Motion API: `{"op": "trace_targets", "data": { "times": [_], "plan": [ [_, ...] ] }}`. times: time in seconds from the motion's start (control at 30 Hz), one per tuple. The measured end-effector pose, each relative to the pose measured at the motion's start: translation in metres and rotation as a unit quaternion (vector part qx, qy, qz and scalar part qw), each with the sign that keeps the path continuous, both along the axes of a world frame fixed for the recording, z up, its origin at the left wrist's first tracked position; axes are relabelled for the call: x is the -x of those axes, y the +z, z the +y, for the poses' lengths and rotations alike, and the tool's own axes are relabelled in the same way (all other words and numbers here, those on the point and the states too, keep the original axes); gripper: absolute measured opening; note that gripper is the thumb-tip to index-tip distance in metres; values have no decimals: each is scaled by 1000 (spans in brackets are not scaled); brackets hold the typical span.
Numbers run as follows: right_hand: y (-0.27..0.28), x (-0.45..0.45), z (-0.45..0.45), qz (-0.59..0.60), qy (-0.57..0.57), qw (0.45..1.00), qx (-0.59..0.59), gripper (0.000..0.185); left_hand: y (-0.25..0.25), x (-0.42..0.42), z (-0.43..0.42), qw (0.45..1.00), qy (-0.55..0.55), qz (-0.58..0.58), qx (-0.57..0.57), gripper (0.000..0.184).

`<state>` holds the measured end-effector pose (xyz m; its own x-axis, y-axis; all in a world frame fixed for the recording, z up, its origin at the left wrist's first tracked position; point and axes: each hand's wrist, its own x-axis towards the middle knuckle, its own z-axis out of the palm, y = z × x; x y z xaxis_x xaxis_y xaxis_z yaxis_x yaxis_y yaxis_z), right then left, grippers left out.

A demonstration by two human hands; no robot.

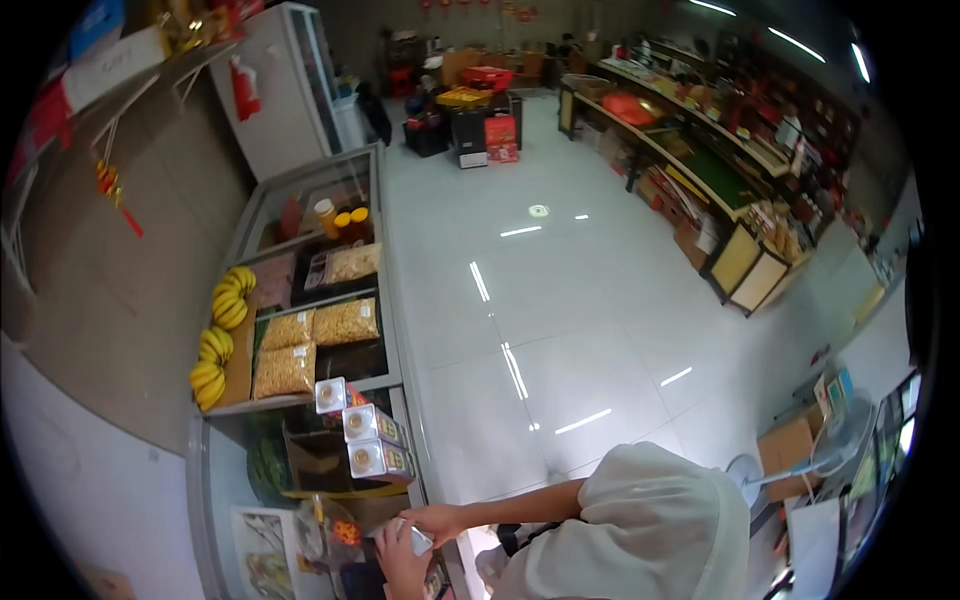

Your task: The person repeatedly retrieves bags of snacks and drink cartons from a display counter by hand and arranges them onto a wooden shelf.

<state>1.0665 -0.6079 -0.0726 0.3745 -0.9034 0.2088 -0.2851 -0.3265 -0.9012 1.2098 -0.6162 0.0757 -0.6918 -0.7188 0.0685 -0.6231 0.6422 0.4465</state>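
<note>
At the bottom of the view, my right hand (436, 522) reaches in from the right with its fingers closed on a silvery-white object (417, 541). My left hand (400, 565) grips the same object from below, fingers curled over it. Much of the object is hidden by the fingers, and I cannot make out its kind. Beyond the hands, several silver-topped rectangular tins (372, 459) with colourful sides stand on the counter. A clear plastic bag (318, 530) with an orange-red label lies left of the hands.
The long glass-topped counter (397, 330) carries bagged snacks (285, 370), bananas (209, 365) and yellow-lidded jars (351, 220). A white tray (240, 555) holds packets at lower left. Tiled floor (530, 310) runs between this counter and goods-laden shelves (690, 160). A fan (840, 440) stands right.
</note>
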Motion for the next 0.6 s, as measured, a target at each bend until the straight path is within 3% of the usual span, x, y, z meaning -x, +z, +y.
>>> {"op": "trace_targets", "data": {
  "times": [0.17, 0.23, 0.3, 0.37, 0.5, 0.57, 0.6],
  "plan": [
    [51, 42, 48, -29, -94, 994, 51, 76, 35, 47, 8, 987, -146, -55, 24, 62],
    [71, 63, 62, -67, -105, 991, 49, 76, 26, 60, 3, 973, -209, -44, 83, 53],
    [78, 85, 80, -67, -143, 987, -40, 76, 12, 76, 5, 953, -272, -29, 132, 46],
    [81, 111, 105, -69, -204, 977, -13, 74, 8, 96, 15, 926, -333, -12, 176, 41],
    [68, 171, 183, -59, -294, 953, 45, 73, 44, 184, 90, 932, -350, -4, 90, 39],
    [81, 201, 245, -30, -313, 949, 29, 73, 44, 225, 129, 901, -432, -2, 41, 65],
    [82, 211, 277, -25, -348, 937, -1, 73, 34, 242, 145, 882, -469, 16, 34, 67]
  ]
}}
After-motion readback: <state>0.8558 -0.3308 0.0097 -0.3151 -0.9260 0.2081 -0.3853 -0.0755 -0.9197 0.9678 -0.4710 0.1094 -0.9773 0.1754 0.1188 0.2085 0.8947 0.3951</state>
